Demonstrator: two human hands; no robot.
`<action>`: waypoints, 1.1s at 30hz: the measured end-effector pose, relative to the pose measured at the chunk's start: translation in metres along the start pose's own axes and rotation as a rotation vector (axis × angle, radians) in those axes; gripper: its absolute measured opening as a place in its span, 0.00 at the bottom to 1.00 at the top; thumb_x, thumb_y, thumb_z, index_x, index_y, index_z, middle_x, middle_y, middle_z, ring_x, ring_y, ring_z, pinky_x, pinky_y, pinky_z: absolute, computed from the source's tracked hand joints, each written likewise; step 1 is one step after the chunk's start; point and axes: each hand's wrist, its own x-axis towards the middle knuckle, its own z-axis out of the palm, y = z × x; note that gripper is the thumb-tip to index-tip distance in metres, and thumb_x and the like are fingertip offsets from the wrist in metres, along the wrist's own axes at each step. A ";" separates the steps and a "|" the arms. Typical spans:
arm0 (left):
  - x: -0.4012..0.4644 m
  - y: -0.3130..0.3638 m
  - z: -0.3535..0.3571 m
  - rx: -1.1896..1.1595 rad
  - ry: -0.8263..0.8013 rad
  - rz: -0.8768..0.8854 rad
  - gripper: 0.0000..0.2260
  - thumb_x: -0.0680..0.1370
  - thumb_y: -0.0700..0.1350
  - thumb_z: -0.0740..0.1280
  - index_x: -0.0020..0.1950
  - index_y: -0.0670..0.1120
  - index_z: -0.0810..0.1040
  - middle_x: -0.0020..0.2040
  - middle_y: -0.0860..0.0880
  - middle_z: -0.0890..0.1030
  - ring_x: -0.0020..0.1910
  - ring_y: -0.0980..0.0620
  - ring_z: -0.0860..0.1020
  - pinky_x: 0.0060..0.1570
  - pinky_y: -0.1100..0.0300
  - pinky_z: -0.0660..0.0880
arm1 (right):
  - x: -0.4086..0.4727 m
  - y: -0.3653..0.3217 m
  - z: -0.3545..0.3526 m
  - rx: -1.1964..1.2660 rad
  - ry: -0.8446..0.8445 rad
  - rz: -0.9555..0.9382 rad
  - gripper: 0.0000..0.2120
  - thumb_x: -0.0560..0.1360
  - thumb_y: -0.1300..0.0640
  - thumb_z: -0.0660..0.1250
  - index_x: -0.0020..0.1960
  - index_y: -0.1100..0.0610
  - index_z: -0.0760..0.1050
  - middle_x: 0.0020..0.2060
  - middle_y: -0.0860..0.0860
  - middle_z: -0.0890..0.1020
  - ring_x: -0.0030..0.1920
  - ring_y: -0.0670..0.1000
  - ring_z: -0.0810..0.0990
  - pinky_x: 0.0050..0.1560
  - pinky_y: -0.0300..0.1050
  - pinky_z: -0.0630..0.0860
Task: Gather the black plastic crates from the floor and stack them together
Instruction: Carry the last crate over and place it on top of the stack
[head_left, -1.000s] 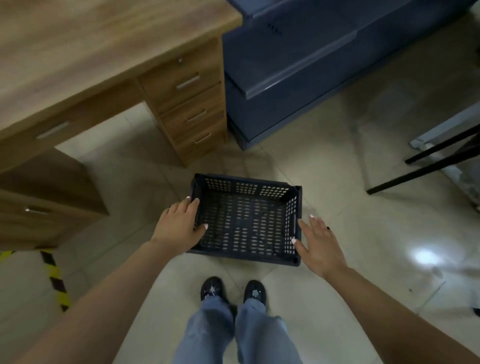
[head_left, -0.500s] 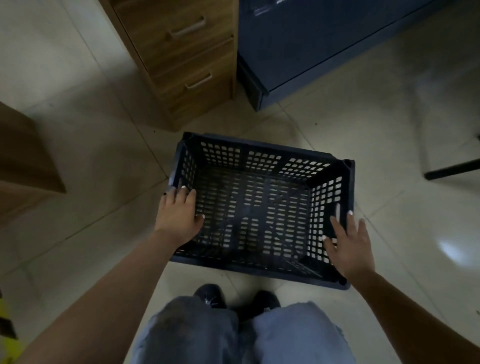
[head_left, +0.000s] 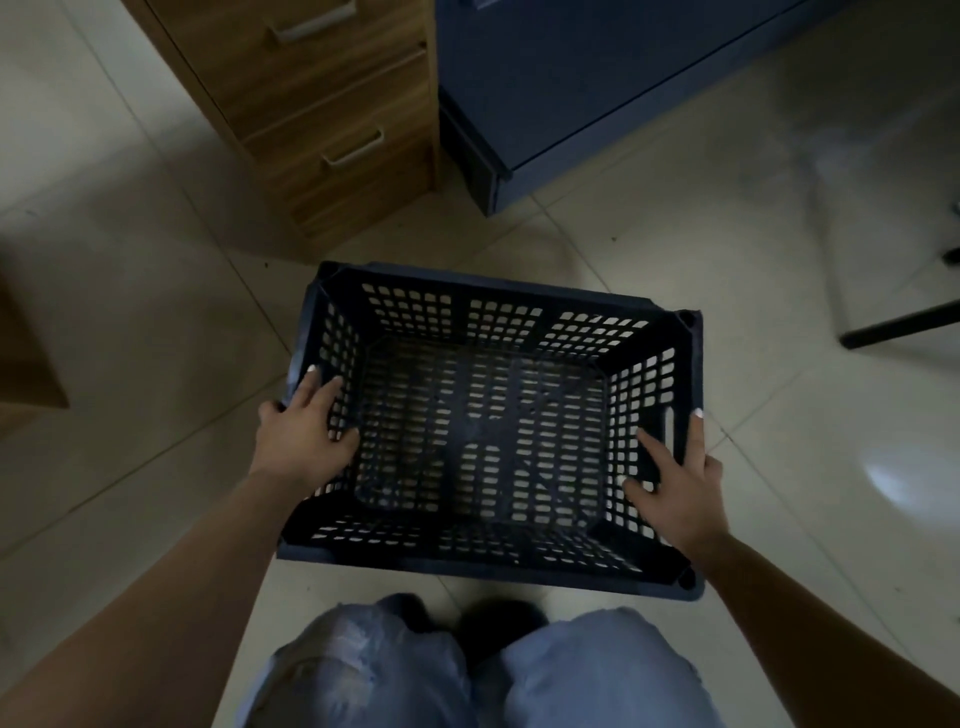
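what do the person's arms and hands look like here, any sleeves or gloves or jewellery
Both forearms are bare to the frame edge, with no sleeves in view. The left hand and right hand wear no gloves, and no rings, watch or bracelets show. The fingernails are painted a pale, whitish colour.

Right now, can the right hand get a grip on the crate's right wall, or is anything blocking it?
Probably yes. The right hand already rests on the right wall of the black crate, thumb inside, fingers over the rim near the handle slot. Nothing lies between them, and the crate is empty. A closed grip isn't clear yet.
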 end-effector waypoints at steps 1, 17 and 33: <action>-0.002 0.002 -0.003 -0.022 0.002 -0.002 0.36 0.71 0.62 0.56 0.77 0.51 0.57 0.79 0.47 0.54 0.71 0.39 0.63 0.65 0.48 0.59 | -0.001 0.000 -0.006 0.040 -0.010 0.006 0.34 0.73 0.43 0.68 0.75 0.43 0.59 0.77 0.52 0.37 0.71 0.67 0.55 0.71 0.62 0.59; -0.155 0.025 -0.150 0.017 -0.096 -0.099 0.34 0.77 0.63 0.58 0.78 0.58 0.44 0.79 0.47 0.40 0.68 0.33 0.65 0.65 0.47 0.64 | -0.125 -0.041 -0.177 0.063 -0.049 0.106 0.31 0.77 0.43 0.63 0.77 0.45 0.56 0.78 0.54 0.50 0.69 0.65 0.63 0.70 0.57 0.63; -0.373 0.040 -0.321 -0.046 0.124 -0.101 0.32 0.76 0.66 0.56 0.77 0.57 0.53 0.79 0.51 0.46 0.68 0.33 0.66 0.66 0.45 0.66 | -0.322 -0.083 -0.357 0.059 0.180 -0.017 0.26 0.77 0.43 0.62 0.74 0.46 0.64 0.78 0.54 0.53 0.69 0.66 0.65 0.69 0.55 0.64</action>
